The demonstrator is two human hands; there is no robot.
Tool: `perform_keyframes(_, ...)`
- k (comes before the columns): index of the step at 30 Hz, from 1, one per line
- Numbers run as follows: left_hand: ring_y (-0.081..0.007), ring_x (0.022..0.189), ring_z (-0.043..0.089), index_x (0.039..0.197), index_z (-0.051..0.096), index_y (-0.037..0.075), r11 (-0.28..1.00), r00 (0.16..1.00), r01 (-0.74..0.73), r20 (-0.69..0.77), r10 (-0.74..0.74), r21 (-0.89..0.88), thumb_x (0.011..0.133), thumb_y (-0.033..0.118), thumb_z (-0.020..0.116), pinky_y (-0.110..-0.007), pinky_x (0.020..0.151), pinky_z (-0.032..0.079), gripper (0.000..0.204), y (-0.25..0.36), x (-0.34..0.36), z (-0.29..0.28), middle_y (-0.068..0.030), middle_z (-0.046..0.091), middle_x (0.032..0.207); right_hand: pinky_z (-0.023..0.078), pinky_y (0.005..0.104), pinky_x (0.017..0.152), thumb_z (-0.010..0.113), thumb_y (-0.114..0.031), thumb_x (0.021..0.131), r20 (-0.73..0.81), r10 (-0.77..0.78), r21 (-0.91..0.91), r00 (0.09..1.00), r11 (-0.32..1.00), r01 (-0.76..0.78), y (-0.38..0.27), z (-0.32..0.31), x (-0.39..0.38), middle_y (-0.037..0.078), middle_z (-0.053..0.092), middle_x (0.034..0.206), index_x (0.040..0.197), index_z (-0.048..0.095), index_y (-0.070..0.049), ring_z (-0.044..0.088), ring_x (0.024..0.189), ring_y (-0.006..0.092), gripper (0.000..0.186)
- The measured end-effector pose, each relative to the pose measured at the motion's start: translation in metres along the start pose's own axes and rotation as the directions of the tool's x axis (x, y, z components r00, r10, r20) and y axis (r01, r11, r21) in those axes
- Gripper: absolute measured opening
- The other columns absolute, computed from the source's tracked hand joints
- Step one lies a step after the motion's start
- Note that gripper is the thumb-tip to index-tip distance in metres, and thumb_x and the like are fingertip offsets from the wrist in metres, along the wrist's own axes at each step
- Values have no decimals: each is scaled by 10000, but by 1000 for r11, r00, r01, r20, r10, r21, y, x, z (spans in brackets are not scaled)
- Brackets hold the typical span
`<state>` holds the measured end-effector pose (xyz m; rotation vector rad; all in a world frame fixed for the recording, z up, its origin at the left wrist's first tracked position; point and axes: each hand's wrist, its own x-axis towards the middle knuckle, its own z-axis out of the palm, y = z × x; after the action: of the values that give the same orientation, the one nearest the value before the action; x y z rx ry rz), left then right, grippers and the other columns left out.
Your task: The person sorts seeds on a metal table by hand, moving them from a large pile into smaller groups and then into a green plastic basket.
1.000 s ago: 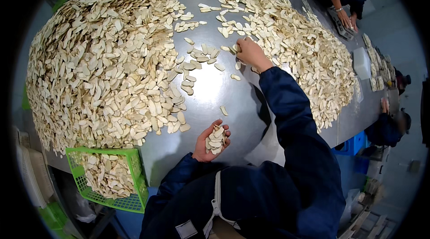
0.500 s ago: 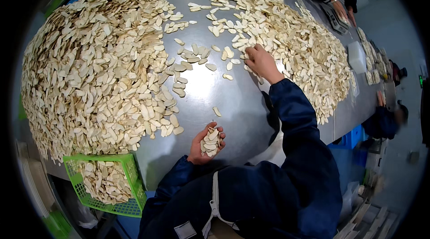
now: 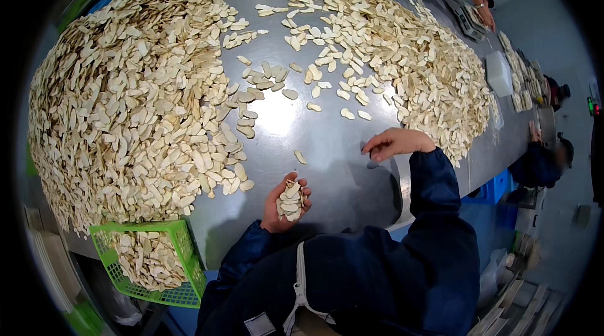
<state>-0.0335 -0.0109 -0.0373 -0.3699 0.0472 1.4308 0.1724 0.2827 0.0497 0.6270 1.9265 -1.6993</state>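
My left hand (image 3: 280, 209) is cupped, palm up, around a small stack of pale dried slices (image 3: 290, 201), near the table's front edge. One loose slice (image 3: 300, 157) lies on the metal just beyond it. Further right, my right hand (image 3: 402, 142) hovers over the bare metal, fingers stretched toward the left and a little apart; no slice shows in them. A wide spread of slices (image 3: 428, 72) lies beyond and to the right of it. A much larger heap of similar slices (image 3: 132, 97) fills the left side. Several greyish slices (image 3: 264, 78) are scattered between the two.
A green plastic basket (image 3: 192, 254) with slices stands tilted at the front left. A white block-like container (image 3: 499, 74) and a scale (image 3: 467, 21) stand along the right side. A co-worker's hand (image 3: 484, 15) is by the scale; another person (image 3: 538, 166) is at far right.
My right hand has drawn back from the right-hand slices, toward me and slightly right. Some slices now lie loose at that spread's near left edge. My left hand keeps its stack, almost unmoved.
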Motion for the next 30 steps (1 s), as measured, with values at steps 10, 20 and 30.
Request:
perform_keyframes(10,-265,985,542,1149,579,135,998,998,-14,60,18,-67,968,228,403,-407,792,503,269,1,-1,1,-93,571,1069,491,374,664,610,-140,794,-837,-438,-498,327,858,-126,0,-40,61,149,616,849,967,660,-49,613,767,308,201)
perform_keyframes(20,-258,1007,526,1145,584,142,998,998,-4,63,8,-62,960,231,416,-413,834,490,265,-1,1,3,-87,561,1082,470,360,602,626,-99,772,-851,-365,-465,378,859,-216,14,-42,55,118,573,759,855,608,-27,585,676,275,112)
perform_keyframes(30,-306,1216,473,1116,573,145,987,993,-16,-115,-2,-162,963,223,410,-501,1038,345,237,-13,-1,14,-109,546,1243,415,198,527,554,-130,879,-330,-155,91,931,977,194,-90,73,34,-6,615,809,1205,552,-73,579,661,67,331)
